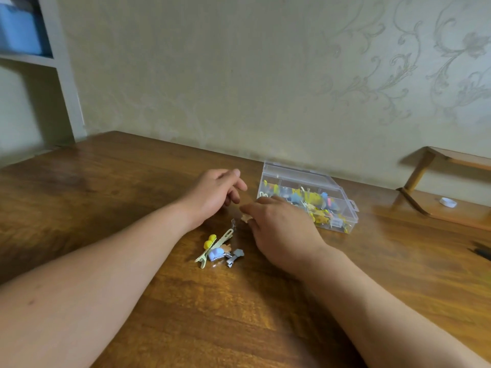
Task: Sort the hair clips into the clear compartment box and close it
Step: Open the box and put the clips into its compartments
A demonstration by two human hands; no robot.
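A clear compartment box stands open on the wooden table near the wall, with several colourful hair clips inside and its lid raised at the back. A small pile of hair clips lies on the table in front of me: a long pale green clip with a yellow ornament, a lilac one and a grey one. My right hand sits between the pile and the box and pinches a small tan star clip. My left hand hovers just left of it, fingers loosely curled, holding nothing.
A low wooden stand occupies the table's right side with a small white cap on its base. A dark object lies at the right edge. A white shelf unit stands at the far left.
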